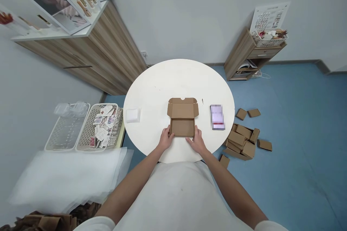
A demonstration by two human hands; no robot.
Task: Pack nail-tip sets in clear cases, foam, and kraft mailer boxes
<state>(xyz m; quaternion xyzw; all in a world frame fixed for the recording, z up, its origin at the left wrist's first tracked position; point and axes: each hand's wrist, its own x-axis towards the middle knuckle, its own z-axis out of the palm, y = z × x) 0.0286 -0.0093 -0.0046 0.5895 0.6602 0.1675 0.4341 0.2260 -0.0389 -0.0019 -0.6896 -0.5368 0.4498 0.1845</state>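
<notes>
An open brown cardboard box [182, 127] rests on the round white table [181, 79], its lid raised at the far side with the side flaps spread. Nothing lies inside it. My left hand [165, 138] grips the near left corner, fingers along the outer wall and thumb at the front. On the opposite corner, my right hand [197, 140] holds the box in the same way.
A phone [217, 117] lies at the table's right, a white packet [132, 115] at its left. Small boxes fill a carton [241, 142] on the floor, with several around it. White baskets [81, 144] and translucent sheets [70, 177] are at the left.
</notes>
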